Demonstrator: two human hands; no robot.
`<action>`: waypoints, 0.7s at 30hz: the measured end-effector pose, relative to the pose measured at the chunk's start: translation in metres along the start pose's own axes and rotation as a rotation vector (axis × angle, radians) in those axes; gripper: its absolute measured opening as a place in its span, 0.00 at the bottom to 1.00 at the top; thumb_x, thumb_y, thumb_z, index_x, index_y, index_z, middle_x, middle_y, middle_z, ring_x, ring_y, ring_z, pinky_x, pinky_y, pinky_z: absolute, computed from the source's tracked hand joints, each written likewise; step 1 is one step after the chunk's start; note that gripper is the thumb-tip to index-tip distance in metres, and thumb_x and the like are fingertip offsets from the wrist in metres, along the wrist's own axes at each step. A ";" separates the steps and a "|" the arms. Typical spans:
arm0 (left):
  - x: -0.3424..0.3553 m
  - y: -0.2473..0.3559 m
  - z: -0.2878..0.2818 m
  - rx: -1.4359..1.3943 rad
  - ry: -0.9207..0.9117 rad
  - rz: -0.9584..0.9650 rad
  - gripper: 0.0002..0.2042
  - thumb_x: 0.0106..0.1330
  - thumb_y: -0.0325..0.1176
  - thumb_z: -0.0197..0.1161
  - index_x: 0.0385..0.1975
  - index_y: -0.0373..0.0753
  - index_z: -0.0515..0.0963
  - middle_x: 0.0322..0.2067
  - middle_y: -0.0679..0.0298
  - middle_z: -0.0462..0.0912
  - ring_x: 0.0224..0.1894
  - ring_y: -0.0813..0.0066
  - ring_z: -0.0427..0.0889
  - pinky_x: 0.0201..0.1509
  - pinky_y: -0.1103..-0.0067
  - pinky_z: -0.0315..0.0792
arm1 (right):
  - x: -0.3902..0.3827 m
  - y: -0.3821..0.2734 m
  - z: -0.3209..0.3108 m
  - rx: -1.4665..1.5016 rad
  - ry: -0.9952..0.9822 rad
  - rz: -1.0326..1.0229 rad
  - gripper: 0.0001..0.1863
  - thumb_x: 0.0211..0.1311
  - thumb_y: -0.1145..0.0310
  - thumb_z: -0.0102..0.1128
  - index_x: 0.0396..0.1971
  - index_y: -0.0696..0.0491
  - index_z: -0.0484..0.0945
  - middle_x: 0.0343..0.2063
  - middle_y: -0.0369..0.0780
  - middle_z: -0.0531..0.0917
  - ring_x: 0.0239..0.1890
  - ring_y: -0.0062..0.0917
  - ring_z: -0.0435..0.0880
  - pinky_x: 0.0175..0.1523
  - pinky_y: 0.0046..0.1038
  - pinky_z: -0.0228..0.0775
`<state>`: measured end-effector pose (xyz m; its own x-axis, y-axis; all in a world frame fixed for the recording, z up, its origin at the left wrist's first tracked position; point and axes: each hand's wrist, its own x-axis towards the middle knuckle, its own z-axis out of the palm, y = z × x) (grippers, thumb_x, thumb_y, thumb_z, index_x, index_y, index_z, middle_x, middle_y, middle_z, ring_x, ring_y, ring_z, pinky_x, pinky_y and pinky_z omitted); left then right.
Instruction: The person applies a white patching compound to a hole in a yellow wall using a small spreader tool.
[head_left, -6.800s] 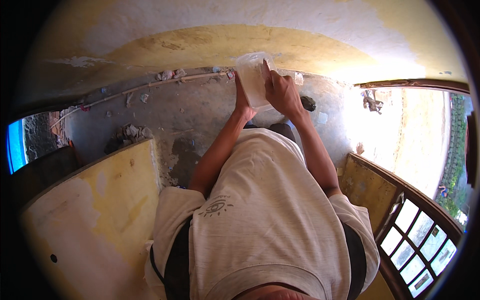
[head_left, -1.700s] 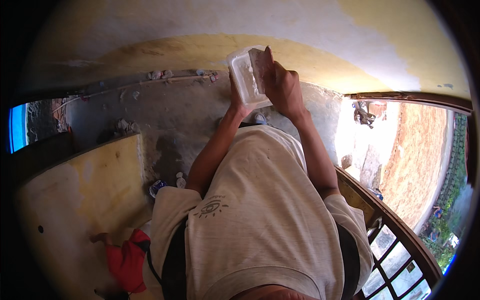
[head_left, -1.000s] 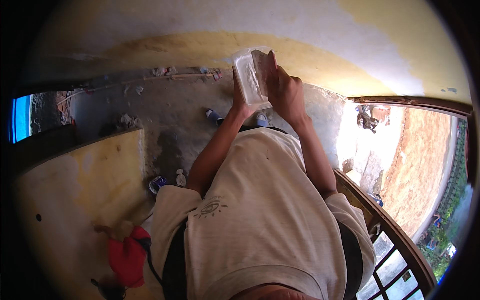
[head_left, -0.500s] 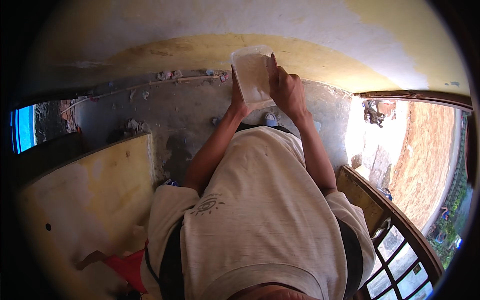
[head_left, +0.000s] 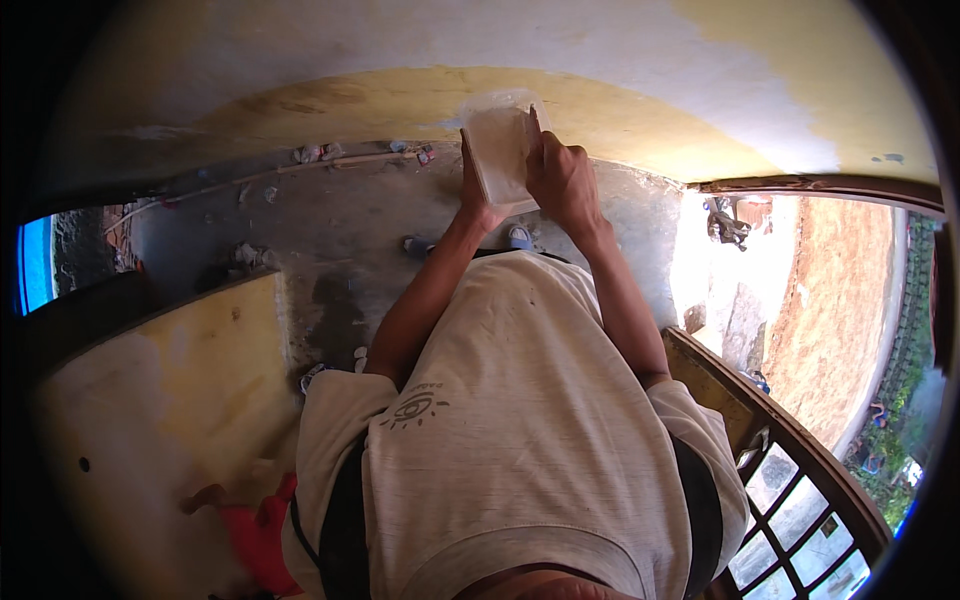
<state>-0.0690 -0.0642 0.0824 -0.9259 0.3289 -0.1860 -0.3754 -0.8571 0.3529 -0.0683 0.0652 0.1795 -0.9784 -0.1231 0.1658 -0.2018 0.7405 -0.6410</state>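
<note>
Head view shows the left hand (head_left: 478, 198) gripping a translucent rectangular plastic tub (head_left: 496, 152) above the grey concrete floor (head_left: 375, 205), the right hand (head_left: 566, 185) clasping a thin brownish tool (head_left: 534, 119), apparently working inside it, which calls for steady support.

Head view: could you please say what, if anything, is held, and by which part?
Left hand holds the tub by its left side; whether the right hand holds anything is unclear.
</note>
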 end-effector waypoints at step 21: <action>-0.001 -0.025 0.001 0.033 0.073 0.011 0.35 0.75 0.68 0.34 0.68 0.48 0.66 0.62 0.64 0.76 0.64 0.67 0.76 0.66 0.63 0.71 | 0.001 0.005 -0.024 0.011 -0.002 -0.070 0.09 0.67 0.71 0.55 0.29 0.60 0.77 0.18 0.56 0.79 0.21 0.53 0.81 0.26 0.46 0.71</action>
<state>-0.0587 -0.0426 0.0743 -0.9249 0.2884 -0.2479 -0.3673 -0.8466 0.3851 -0.0695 0.0851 0.1943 -0.9619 -0.1758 0.2093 -0.2705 0.7225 -0.6362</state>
